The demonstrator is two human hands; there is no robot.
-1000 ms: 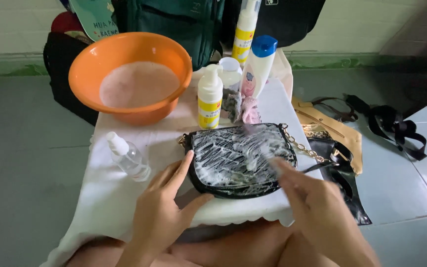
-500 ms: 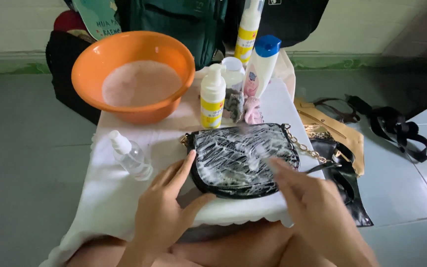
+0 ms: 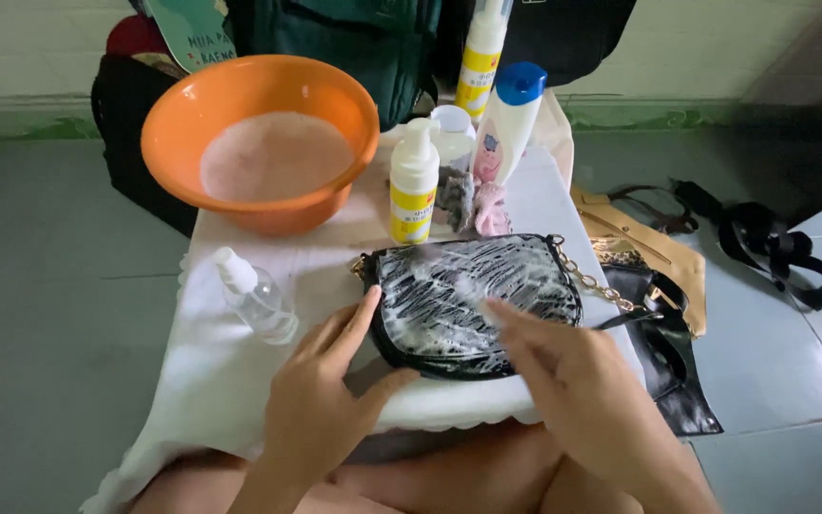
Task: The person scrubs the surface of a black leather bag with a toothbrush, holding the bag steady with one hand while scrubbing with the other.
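A small black handbag (image 3: 516,276) with a gold chain lies on a white-covered low table (image 3: 211,381), its face streaked with white foam. My left hand (image 3: 321,400) grips the bag's left edge, index finger along the side and thumb under the lower rim. My right hand (image 3: 573,381) is over the bag's lower right part, fingers pointing up-left onto the foam. It seems to hold a thin pale brush-like tool, blurred by motion.
An orange basin (image 3: 168,162) of cloudy water stands at the back left. Behind the bag are a yellow-labelled pump bottle (image 3: 413,190), a white bottle with a blue cap (image 3: 504,119) and crumpled cloths (image 3: 473,205). A clear spray bottle (image 3: 254,297) lies left. More bags (image 3: 658,352) and straps (image 3: 773,247) lie on the floor to the right.
My right hand has slid left and slightly up across the foamy bag. The left hand has kept its hold on the bag's edge.
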